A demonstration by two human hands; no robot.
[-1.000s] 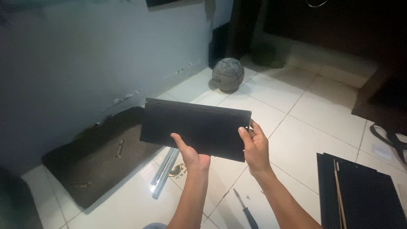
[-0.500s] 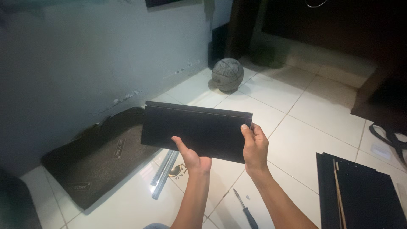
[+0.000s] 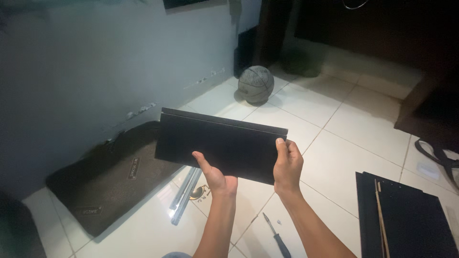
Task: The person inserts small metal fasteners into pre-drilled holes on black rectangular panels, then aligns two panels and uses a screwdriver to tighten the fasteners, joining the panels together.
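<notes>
Both hands, left hand [image 3: 217, 176] and right hand [image 3: 287, 165], grip black panel's [image 3: 217, 143] lower edge

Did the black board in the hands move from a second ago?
Barely. The black board sits in nearly the same spot below the ball, held by the left hand and right hand.

— How's the light?
— Dim overall; brightest on the white floor tiles [image 3: 334, 143] beyond the right hand [image 3: 287, 165]; glare there.
— Shadows?
— Deep murk far above both hands; corners darken; slightly soft focus.
</notes>
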